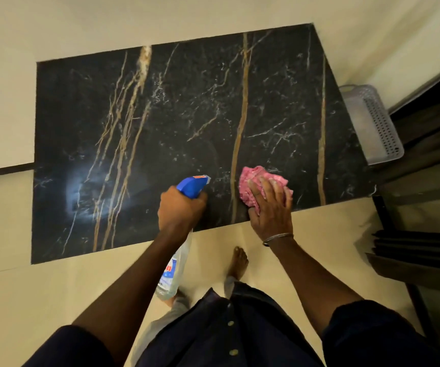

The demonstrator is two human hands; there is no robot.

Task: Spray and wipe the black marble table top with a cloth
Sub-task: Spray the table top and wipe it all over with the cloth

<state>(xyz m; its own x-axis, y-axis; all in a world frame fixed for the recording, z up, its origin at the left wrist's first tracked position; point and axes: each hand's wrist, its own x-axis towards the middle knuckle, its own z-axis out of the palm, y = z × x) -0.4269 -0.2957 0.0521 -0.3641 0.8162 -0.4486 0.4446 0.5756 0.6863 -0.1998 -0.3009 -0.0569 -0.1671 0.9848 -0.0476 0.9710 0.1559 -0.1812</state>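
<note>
Black gold-veined marble tabletop (pixel 187 115) lies under both hands: the left hand (pixel 180 207) clamps the spray bottle (pixel 191 185) over the near edge, while the right hand (pixel 270 207) presses the pink cloth (pixel 250 181) flat-fingered near the near right corner, so wiping seems the step in hand, calling next for sweeps leftward.

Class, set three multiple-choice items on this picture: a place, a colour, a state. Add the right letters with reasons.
1. Where on the table does the cloth lie? A. far edge B. near edge C. left end
2. The head of the spray bottle is: A. yellow B. blue C. green
3. The left hand: A. hangs empty B. presses the cloth C. grips the spray bottle
Answers: 1 B, the right hand presses it there; 2 B, its trigger head is blue; 3 C, fingers curl round its neck.
</note>
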